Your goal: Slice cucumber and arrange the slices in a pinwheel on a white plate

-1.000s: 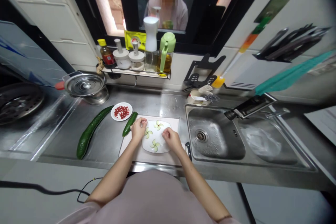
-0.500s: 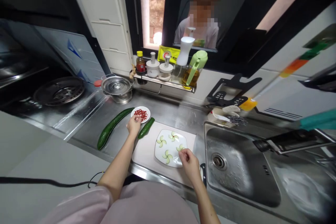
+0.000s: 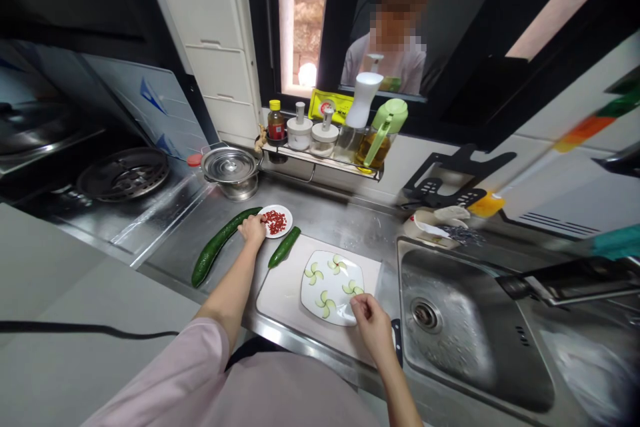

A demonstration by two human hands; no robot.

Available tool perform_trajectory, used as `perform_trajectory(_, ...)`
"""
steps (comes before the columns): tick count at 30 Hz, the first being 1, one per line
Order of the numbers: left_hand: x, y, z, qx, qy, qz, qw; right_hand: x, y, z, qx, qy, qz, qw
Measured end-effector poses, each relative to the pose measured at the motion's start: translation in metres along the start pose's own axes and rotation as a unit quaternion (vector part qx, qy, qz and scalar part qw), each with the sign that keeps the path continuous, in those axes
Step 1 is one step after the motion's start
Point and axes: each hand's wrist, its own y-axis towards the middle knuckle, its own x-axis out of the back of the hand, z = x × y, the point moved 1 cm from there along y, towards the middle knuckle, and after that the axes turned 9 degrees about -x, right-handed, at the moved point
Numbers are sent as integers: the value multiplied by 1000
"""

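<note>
My left hand (image 3: 252, 231) is closed at the left rim of a small white plate (image 3: 289, 225) that holds red bits (image 3: 275, 221). A long whole cucumber (image 3: 217, 248) lies left of that hand, and a shorter cucumber piece (image 3: 284, 248) lies right of the small plate. My right hand (image 3: 373, 325) is in a pinch over the right edge of a squarish white plate (image 3: 313, 300); anything between its fingertips is too small to tell. Several pinwheels of thin green slices (image 3: 326, 304) lie on this plate. The pinwheel at the back (image 3: 337, 265) has a red centre.
Under the squarish plate is a pale cutting board (image 3: 280, 287). A sink (image 3: 450, 320) is at the right, with a dark handle (image 3: 397, 340) by its left edge. A lidded metal pot (image 3: 233, 170) and a rack of seasonings (image 3: 320, 150) stand behind.
My left hand has gone from over the red bits to the small plate's left rim. My right hand stays pinched by the squarish plate's right edge. The view has shifted slightly.
</note>
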Motion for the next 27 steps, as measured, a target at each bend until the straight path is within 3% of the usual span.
perform_trajectory(7, -6, 2, 1, -64, 54, 30, 996, 3, -2, -1, -7, -6, 4, 1000)
perform_trajectory(16, -13, 10, 3, -88, 95, 58, 990, 5, -1, 2, -9, -22, 13, 1000)
perform_trajectory(22, -11, 4, 0, -65, 71, 37, 995, 4, -1, 0, -4, -24, 14, 1000)
perform_trajectory(27, -2, -8, -13, -7, -19, -13, 1000, 3, -1, 0, 1, -15, 11, 1000)
